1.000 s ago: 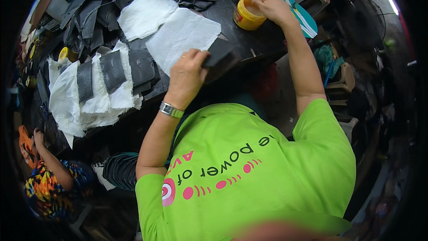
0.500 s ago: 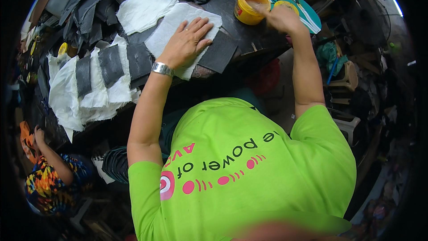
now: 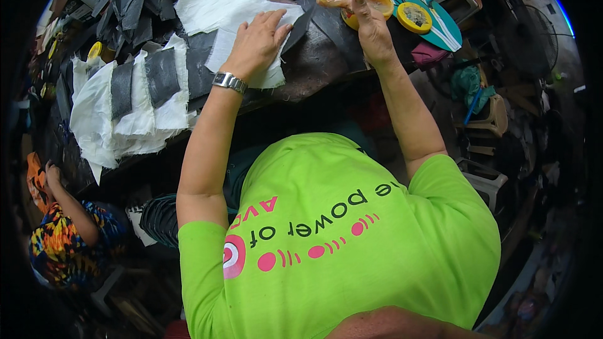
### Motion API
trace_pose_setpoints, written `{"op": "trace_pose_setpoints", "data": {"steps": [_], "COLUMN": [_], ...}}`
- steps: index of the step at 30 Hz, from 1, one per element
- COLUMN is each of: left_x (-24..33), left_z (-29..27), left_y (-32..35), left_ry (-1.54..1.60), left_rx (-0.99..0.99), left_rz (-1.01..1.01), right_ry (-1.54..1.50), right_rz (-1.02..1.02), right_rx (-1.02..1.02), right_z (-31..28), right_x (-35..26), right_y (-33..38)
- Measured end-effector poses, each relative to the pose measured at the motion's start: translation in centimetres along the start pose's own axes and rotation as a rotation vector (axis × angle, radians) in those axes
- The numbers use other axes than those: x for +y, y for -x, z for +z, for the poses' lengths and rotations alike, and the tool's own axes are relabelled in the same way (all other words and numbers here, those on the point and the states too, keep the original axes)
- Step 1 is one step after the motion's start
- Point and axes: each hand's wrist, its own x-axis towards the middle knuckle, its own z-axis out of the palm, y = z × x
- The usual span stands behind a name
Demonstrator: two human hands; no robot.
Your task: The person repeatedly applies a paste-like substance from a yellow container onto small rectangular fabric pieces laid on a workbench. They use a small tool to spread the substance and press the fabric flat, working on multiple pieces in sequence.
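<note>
My left hand (image 3: 256, 45), a metal watch at its wrist, lies with fingers spread on a white fabric piece (image 3: 218, 50) at the table's near edge. A dark grey sheet piece (image 3: 300, 29) sticks out tilted beyond the fabric, beside my fingertips. To the right, my right hand (image 3: 373, 36) is raised in front of a yellow tub (image 3: 384, 1). Its fingers are stretched out, and a glossy, pale amber, glue-like coat (image 3: 334, 1) covers the foremost fingers. No tool shows in it. A yellow lid (image 3: 414, 17) with dried residue lies right of the tub.
Overlapping white fabric and dark strips (image 3: 139, 91) hang over the table's left edge. Dark scraps (image 3: 141, 9) pile up behind them. Green sole-shaped pieces (image 3: 443, 22) lie at the far right. Another person's arm (image 3: 72, 204) shows at lower left. A fan (image 3: 534, 37) stands right.
My right hand has drawn back from the tub and moved left, its fingers now coated. My left hand has stayed on the fabric, while the dark piece beside it has tilted up.
</note>
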Motion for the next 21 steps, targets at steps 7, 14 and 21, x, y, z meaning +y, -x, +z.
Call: {"op": "trace_pose_setpoints", "data": {"steps": [7, 14, 21], "left_x": [3.4, 2.7, 1.2], "left_z": [2.5, 2.0, 3.1], "left_y": [1.7, 2.7, 2.6], "left_ry": [-0.32, -0.515, -0.444], "left_rx": [0.188, 0.208, 0.205], "left_rz": [-0.158, -0.221, -0.147], "right_ry": [-0.002, 0.207, 0.435], "right_rz": [0.221, -0.034, -0.047], "right_rx": [-0.044, 0.03, -0.306], "right_z": [1.6, 1.9, 3.0], "right_x": [1.8, 2.9, 5.2], "right_y": [1.3, 1.1, 0.0]}}
